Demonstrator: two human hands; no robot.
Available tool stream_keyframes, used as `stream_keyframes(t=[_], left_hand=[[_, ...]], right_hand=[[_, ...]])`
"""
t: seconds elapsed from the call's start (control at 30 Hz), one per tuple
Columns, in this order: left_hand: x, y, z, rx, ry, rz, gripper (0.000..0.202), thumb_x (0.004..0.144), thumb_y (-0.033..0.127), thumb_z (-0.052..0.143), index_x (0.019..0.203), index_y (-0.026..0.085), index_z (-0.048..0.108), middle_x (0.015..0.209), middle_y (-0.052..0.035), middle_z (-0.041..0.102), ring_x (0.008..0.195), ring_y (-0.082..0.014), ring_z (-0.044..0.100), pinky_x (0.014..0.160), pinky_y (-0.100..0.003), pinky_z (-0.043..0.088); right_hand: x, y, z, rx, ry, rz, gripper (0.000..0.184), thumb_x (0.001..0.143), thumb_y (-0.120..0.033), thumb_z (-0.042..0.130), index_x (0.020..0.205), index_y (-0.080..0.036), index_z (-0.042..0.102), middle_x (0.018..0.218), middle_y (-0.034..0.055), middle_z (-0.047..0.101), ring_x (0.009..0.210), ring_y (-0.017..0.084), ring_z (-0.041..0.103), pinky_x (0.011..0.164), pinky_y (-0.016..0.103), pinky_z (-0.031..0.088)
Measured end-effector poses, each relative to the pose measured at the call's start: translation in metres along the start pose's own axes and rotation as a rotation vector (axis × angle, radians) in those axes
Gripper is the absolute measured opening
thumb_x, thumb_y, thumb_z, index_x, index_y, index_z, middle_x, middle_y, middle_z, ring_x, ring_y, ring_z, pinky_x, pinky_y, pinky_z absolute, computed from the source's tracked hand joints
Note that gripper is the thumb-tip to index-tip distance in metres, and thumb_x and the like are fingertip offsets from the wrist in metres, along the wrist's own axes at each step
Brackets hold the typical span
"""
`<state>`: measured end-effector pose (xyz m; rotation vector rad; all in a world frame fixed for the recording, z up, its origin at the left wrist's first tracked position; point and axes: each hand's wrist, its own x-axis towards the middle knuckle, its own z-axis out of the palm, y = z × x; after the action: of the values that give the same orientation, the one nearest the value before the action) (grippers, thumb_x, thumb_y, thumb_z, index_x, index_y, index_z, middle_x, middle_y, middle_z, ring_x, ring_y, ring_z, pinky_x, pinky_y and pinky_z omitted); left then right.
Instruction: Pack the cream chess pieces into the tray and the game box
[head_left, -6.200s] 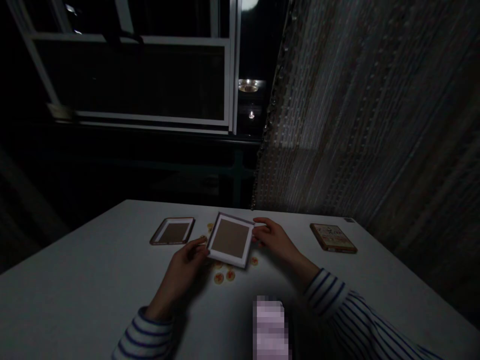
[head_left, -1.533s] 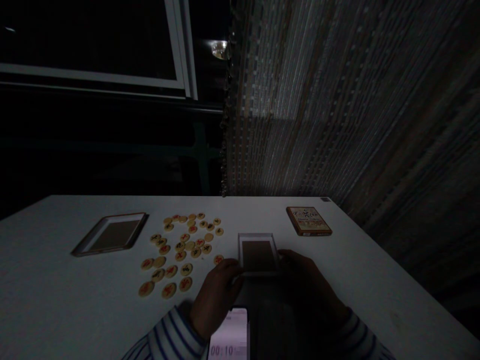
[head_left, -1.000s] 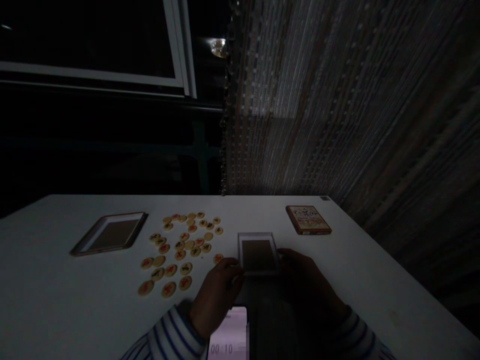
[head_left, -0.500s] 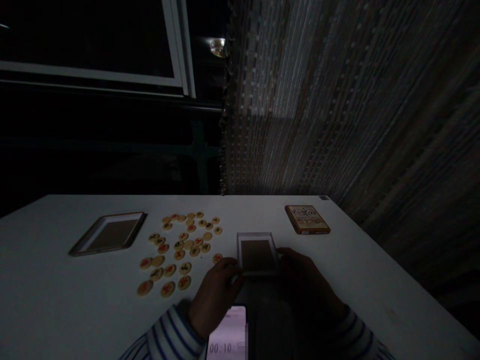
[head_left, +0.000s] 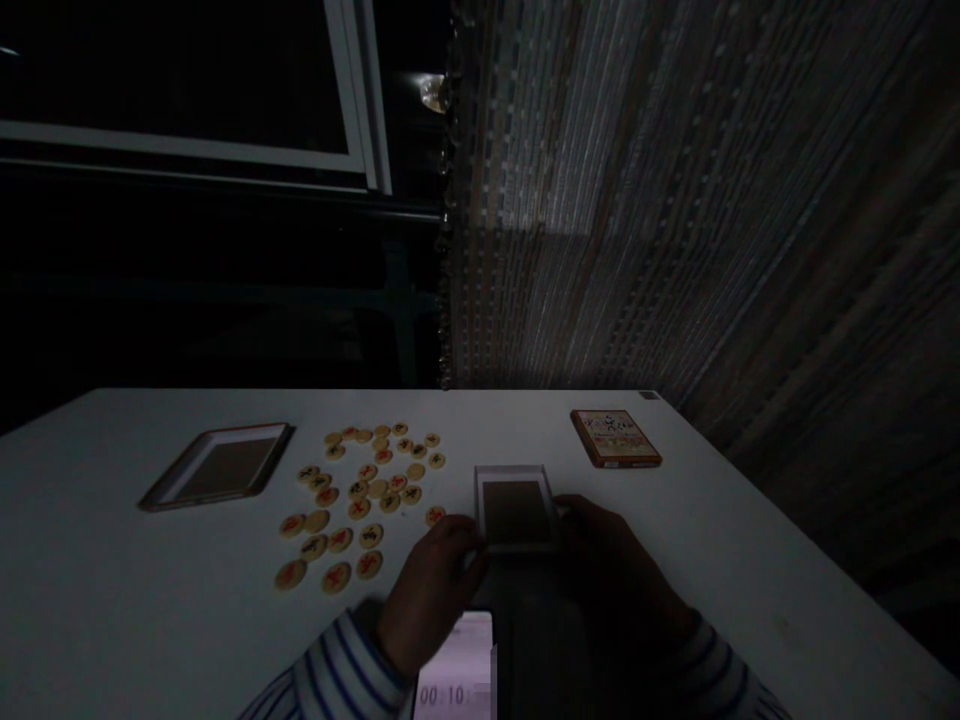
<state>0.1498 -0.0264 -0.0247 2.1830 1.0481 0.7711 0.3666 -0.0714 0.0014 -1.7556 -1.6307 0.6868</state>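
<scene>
In dim light, my left hand [head_left: 431, 590] and my right hand [head_left: 607, 565] grip the near corners of a small white box tray with a brown inside [head_left: 516, 508], which rests on the white table [head_left: 150, 600]. Both hands curl their fingers round its edges. Several round yellow game discs with red or black marks [head_left: 360, 495] lie scattered just left of the tray.
A second open tray, brown-edged [head_left: 217, 466], lies at the left. A printed box lid [head_left: 615, 438] sits far right on the table. A lit phone screen [head_left: 457, 675] shows between my striped sleeves. A bead curtain [head_left: 675, 200] hangs behind, a dark window [head_left: 187, 90] at left.
Six seconds ago I held the tray tilted above the discs; it now lies flat to their right. Over the last second nothing has visibly moved.
</scene>
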Motion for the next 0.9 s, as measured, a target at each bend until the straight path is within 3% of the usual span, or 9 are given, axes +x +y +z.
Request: stream_keyframes(t=[0.9], left_hand=[[-0.0016, 0.0018, -0.0017, 0.027, -0.042, -0.002, 0.019, 0.079, 0.021, 0.047, 0.090, 0.021, 0.063, 0.100, -0.0052, 0.057, 0.092, -0.0161, 0.054, 0.084, -0.031, 0.043]], right_hand=[[-0.0020, -0.0041, -0.0019, 0.007, 0.000, 0.028, 0.036, 0.080, -0.033, 0.041, 0.110, -0.017, 0.053, 0.080, 0.0043, 0.066, 0.067, 0.015, 0.060, 0.059, 0.026, 0.044]])
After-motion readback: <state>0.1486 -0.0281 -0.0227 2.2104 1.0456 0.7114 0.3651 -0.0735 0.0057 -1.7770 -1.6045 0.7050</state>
